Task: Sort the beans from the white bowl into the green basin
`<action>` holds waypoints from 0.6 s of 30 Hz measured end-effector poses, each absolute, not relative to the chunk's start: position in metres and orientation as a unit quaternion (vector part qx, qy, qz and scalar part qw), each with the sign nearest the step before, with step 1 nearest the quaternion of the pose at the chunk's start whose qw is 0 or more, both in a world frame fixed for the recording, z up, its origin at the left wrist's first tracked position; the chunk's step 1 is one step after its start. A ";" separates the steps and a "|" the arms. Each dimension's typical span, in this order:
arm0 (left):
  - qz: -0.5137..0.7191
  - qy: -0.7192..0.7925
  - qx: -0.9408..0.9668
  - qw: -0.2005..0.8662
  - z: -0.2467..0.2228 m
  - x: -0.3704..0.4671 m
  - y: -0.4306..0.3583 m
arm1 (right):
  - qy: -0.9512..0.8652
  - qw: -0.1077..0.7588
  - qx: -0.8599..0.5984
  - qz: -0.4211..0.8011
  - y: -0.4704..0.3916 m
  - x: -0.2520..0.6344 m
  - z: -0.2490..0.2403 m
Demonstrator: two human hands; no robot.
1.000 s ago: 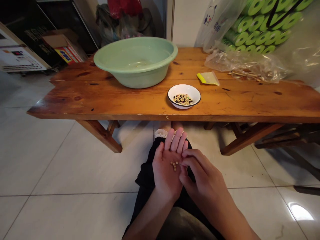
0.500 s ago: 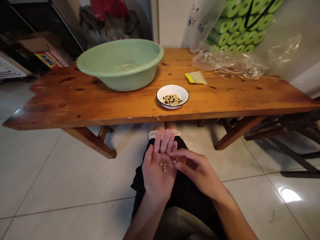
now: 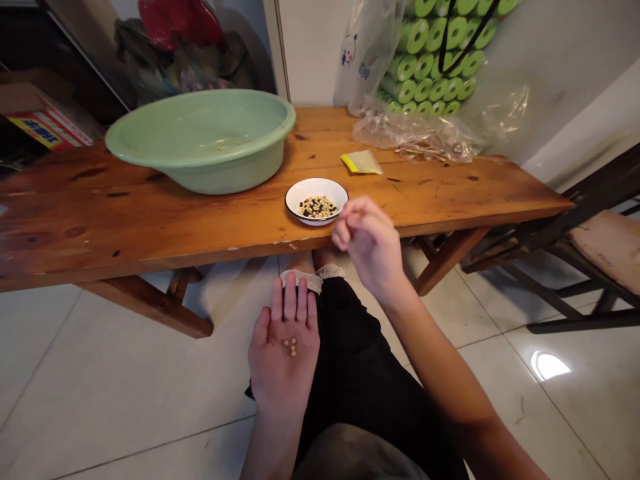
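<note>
My left hand [image 3: 284, 357] lies palm up over my lap, fingers stretched out, open. Several pale soybeans [image 3: 292, 347] rest loose on its palm. My right hand [image 3: 371, 247] is raised at the table's front edge, just right of a white bowl [image 3: 341, 195] with a dark rim. Its fingers are curled together, slightly blurred, and whatever they may hold is hidden. Inside the bowl is a mix of pale and black beans [image 3: 318, 207].
On the wooden table [image 3: 240, 223] stand a large green basin [image 3: 235, 167] and a small yellow-and-white packet [image 3: 362, 162]. Behind are crumpled clear plastic [image 3: 415, 130] and green rolls [image 3: 425, 67]. A dark chair [image 3: 595, 257] stands at the right.
My right hand has left the left palm and moved up and forward to the bowl's right side. The left hand stays palm up with soybeans on it. The view has shifted right.
</note>
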State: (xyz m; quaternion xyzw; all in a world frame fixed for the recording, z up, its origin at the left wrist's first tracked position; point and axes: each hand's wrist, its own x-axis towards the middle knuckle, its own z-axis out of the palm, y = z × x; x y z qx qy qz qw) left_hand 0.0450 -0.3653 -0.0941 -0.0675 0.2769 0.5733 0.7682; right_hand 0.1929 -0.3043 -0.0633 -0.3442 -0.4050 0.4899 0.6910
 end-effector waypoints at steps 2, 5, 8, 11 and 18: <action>0.577 0.267 -0.063 0.770 -0.098 0.043 -0.366 | -0.469 0.696 -0.417 0.348 -0.272 0.196 -0.056; 0.581 0.272 -0.061 0.764 -0.103 0.039 -0.366 | -0.524 0.655 -0.518 0.169 -0.233 0.198 -0.059; 0.586 0.289 -0.058 0.755 -0.106 0.035 -0.365 | -0.578 0.534 -0.615 0.040 -0.215 0.199 -0.071; 0.589 0.303 -0.048 0.748 -0.106 0.034 -0.363 | -0.606 0.441 -0.662 -0.016 -0.214 0.198 -0.079; 0.585 0.310 -0.051 0.748 -0.106 0.037 -0.362 | -0.632 0.417 -0.653 -0.022 -0.217 0.198 -0.079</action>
